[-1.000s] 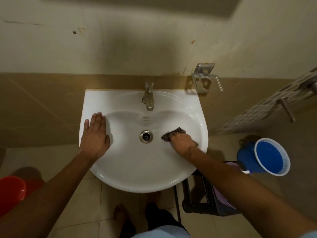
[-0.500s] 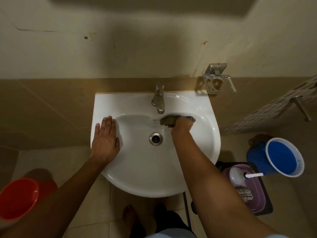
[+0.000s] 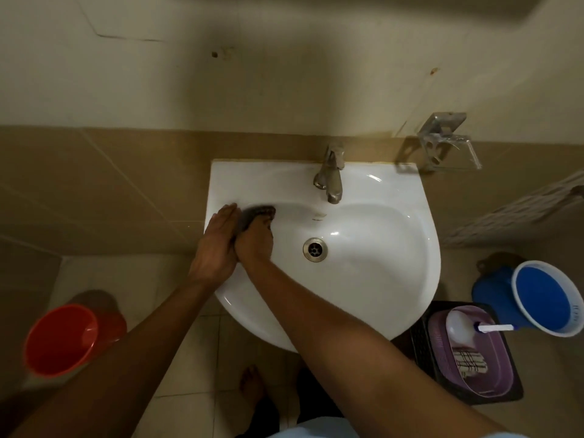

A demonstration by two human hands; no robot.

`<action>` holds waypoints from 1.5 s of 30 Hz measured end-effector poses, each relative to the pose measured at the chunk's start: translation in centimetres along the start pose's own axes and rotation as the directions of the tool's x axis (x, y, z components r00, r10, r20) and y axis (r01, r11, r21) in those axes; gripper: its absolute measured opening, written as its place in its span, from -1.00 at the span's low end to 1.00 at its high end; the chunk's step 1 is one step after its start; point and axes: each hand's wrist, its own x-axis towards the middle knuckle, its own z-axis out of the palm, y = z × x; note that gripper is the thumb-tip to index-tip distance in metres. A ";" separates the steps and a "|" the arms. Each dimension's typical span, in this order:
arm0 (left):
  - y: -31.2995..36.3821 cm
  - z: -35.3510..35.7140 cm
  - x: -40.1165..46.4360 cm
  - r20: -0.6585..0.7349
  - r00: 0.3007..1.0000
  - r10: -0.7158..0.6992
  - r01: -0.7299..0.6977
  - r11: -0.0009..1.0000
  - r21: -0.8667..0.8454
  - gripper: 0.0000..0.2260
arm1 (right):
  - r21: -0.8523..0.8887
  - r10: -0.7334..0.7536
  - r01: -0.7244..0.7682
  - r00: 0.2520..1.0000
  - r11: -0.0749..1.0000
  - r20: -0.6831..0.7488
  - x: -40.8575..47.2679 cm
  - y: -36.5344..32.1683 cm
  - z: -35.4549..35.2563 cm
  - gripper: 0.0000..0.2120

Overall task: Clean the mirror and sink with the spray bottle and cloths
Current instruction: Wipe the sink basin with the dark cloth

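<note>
A white wall-mounted sink (image 3: pixel 395 279) fills the middle of the view, with a metal tap (image 3: pixel 330 178) at its back and a drain (image 3: pixel 315 249) in the basin. My right hand (image 3: pixel 254 240) presses a dark cloth (image 3: pixel 252 213) against the basin's left inner wall. My left hand (image 3: pixel 216 248) lies flat on the sink's left rim, fingers straight, touching the right hand. A white spray bottle (image 3: pixel 463 327) lies in a purple tub (image 3: pixel 493 387) on the floor at the right, beside a folded striped cloth (image 3: pixel 471 365). No mirror is in view.
A blue bucket (image 3: pixel 546 298) stands on the floor at the right, a red bucket (image 3: pixel 60 339) at the left. A metal holder (image 3: pixel 448 140) is fixed to the wall right of the tap. The purple tub sits on a black crate (image 3: pixel 423 352). My foot (image 3: pixel 251 380) is under the sink.
My right hand has swept the cloth from the right of the drain, past the tap, to the basin's left wall. My left hand has stayed on the left rim.
</note>
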 end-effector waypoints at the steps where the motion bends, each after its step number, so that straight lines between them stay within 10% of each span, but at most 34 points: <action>1: 0.0 0.0 -0.1 -0.004 1.000 0.019 -0.019 1.000 0.007 -0.52 | -0.146 -0.148 0.153 0.988 0.977 0.045 -0.5 1.4 0.2 -0.47; 7: -0.4 0.9 0.0 -0.020 0.999 -0.043 0.042 0.999 -0.010 -0.46 | -0.449 -0.508 0.691 0.722 0.567 0.469 -0.5 11.9 -3.4 -0.35; 21: 0.0 0.9 -0.4 0.023 0.999 0.025 -0.029 0.980 0.198 -0.45 | -0.955 -0.054 0.159 0.987 0.252 0.151 3.0 16.6 -16.6 -0.43; 25: 0.3 1.1 -0.6 0.016 0.999 0.038 -0.041 0.967 0.251 -0.41 | -0.942 0.047 0.121 0.989 0.313 0.143 -1.2 16.2 -13.8 -0.43; 39: 0.1 1.2 -0.3 0.039 0.999 0.017 -0.024 0.982 0.188 -0.44 | -0.527 -0.337 0.521 0.848 0.671 0.409 -8.3 8.0 -5.0 -0.50; 45: 1.4 -0.2 0.0 0.068 0.991 -0.111 0.117 0.989 -0.089 -0.50 | -0.093 -0.061 0.129 0.848 0.987 0.526 -10.0 4.3 -9.3 -0.53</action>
